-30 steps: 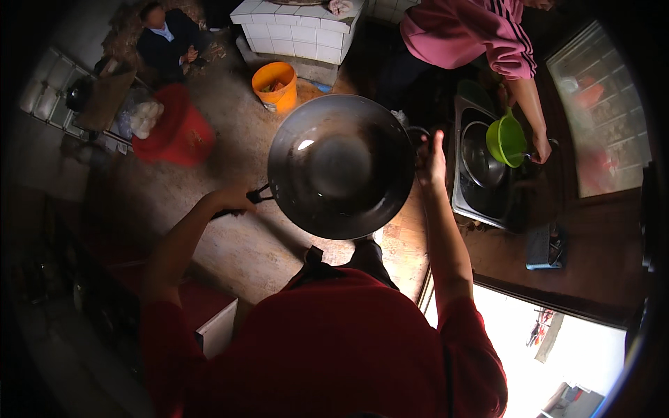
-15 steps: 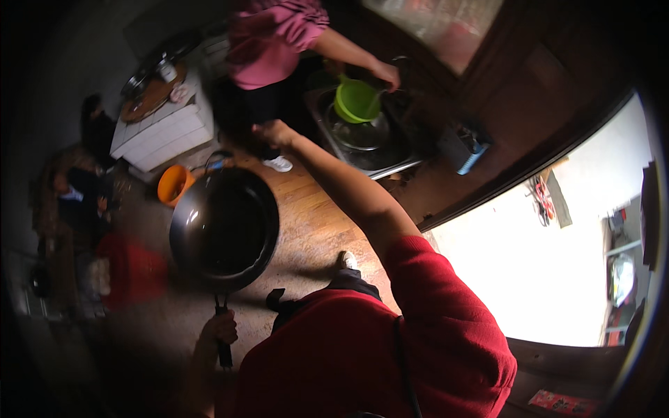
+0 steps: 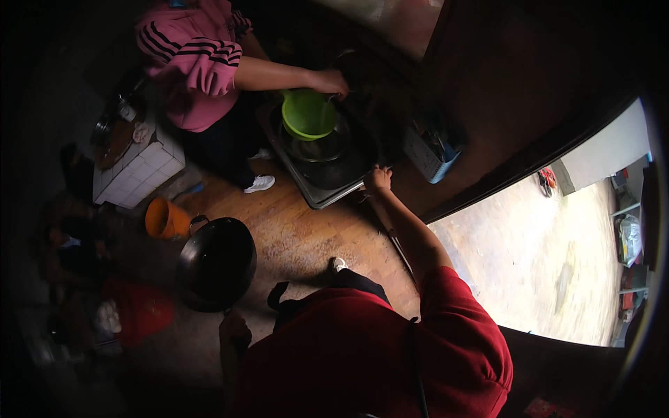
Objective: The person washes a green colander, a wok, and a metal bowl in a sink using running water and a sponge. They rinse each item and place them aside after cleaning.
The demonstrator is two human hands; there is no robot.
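The left hand (image 3: pixel 233 327) has its fingers closed round the handle of the wok (image 3: pixel 216 263), which hangs low at the left over the floor (image 3: pixel 300 237). The right hand (image 3: pixel 378 180) rests on the sink (image 3: pixel 315 198) rim, far; its fingers' state I cannot tell. The carrying step seems in hand; next calls for lifting the wok to the sink.

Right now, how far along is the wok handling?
Done: the wok is off any stove, hanging low over the wooden floor, and looks empty.
In hand: the left hand grips its handle; the right hand rests at the edge of the steel sink, where another person holds a green colander over a pot.
Left: the wok has not reached the sink.
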